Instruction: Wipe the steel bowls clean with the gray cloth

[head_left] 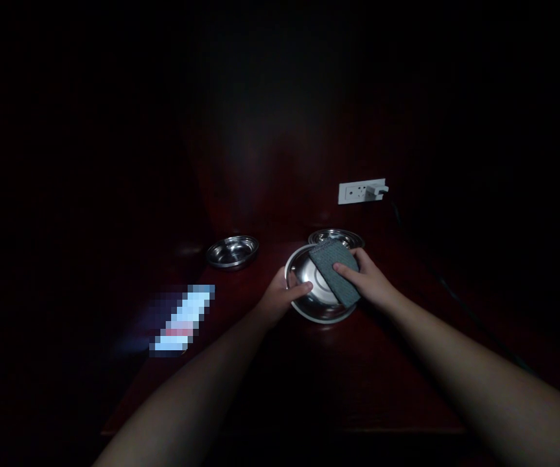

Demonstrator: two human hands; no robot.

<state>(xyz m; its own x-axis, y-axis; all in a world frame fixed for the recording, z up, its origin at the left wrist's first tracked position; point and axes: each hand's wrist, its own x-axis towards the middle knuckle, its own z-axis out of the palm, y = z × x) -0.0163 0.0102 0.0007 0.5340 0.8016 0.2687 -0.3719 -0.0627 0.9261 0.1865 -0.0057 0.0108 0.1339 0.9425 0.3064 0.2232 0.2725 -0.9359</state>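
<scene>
Left hand point(276, 299) pinches the steel bowl point(319, 295) at its left rim, thumb inside, fingers hidden under the outside; right hand point(371, 280) pinches the grey-green scouring pad point(344, 289), thumb on the near face, across the bowl's right side. Looks like a scrub; I'd hold that left grip firm, lay the pad flat to the wall, use even strokes and turn the bowl between passes. Bowl sits mid-frame over the dark red table point(280, 389), mouth tipped toward the camera; too dim to tell if its base touches. Shiny, round, pale rim, ring mark in the bottom, darker lower wall.
</scene>
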